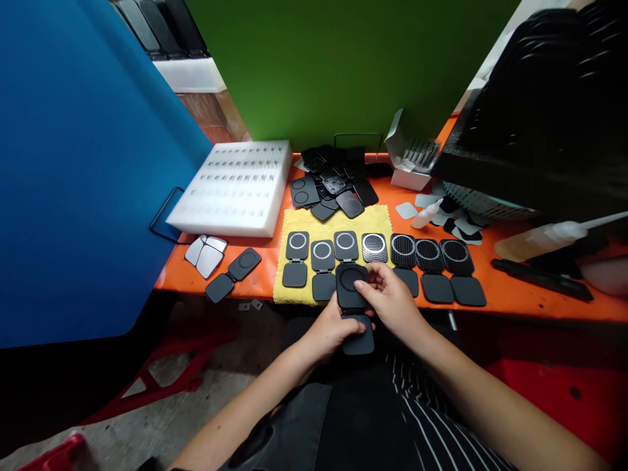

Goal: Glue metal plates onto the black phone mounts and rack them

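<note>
Between both hands is a black folding wireless charger [351, 288], opened out flat, with a ring mark on its upper pad. My left hand [334, 327] grips the lower pad near the hinge, its thumb lying on top. My right hand [387, 293] pinches the right edge of the upper pad, thumb near the ring. Just beyond, a row of similar opened chargers [297, 244] rests partly on a yellow cloth [336, 222]. Those on the left show pale rings on smooth pads; those on the right have rings over a black grid [428, 254].
A white foam tray [235, 190] stands at the left, near silver-white pieces [206, 255] and another charger [234, 273]. Black plates [333, 180] are piled at the back. Right are a small white bottle [426, 214], a box of tubes [415, 157], a larger bottle [534, 241] and a black pen-like tool [542, 279].
</note>
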A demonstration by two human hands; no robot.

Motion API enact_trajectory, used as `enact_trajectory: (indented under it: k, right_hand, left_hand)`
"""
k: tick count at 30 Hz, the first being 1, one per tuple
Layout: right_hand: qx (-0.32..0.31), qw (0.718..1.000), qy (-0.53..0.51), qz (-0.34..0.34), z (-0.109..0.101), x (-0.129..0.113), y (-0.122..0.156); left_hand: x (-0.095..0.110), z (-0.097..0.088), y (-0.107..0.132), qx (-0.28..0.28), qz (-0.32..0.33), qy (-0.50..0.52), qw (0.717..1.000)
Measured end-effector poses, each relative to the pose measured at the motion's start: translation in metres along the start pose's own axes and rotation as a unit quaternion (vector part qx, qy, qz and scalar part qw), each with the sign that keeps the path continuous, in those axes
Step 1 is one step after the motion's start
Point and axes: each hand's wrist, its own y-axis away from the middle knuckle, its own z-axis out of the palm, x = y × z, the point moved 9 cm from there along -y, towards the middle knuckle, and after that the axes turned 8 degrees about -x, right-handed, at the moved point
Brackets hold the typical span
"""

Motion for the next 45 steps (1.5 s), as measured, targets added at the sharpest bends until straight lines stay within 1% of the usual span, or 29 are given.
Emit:
enact_trajectory:
  k: [6, 9, 13, 19, 29, 34, 45]
  right_hand:
    - [-0.002, 1.0, 0.01, -0.003, 0.001, 0.0, -0.001]
    - [-0.002, 1.0, -0.003, -0.002, 0.002, 0.0, 0.0]
    - [0.002, 1.0, 0.008, -0.005, 0.001, 0.0, -0.001]
    - [0.012, 1.0, 0.017, -0.009, 0.0, 0.0, -0.001]
    - [0.021, 0.993, 0.104, -0.043, 0.0, -0.007, 0.0]
    - [0.028, 0.988, 0.136, -0.06, 0.0, -0.009, 0.0]
    - [0.029, 0.982, 0.171, -0.078, 0.004, -0.016, 0.002]
  left_hand:
    - [0.002, 0.0, -0.001, -0.006, 0.025, -0.006, 1.0]
    - [0.0, -0.001, -0.002, -0.005, 0.023, -0.011, 1.0]
    - [-0.002, -0.002, -0.002, -0.003, 0.021, -0.018, 1.0]
    - [0.002, -0.002, -0.002, 0.004, 0.034, -0.038, 0.999]
    - [0.001, -0.002, -0.001, 0.017, 0.023, -0.05, 0.998]
    - [0.001, -0.004, -0.001, 0.035, 0.015, -0.055, 0.998]
    - [0.001, -0.007, 0.0, 0.043, 0.027, -0.081, 0.995]
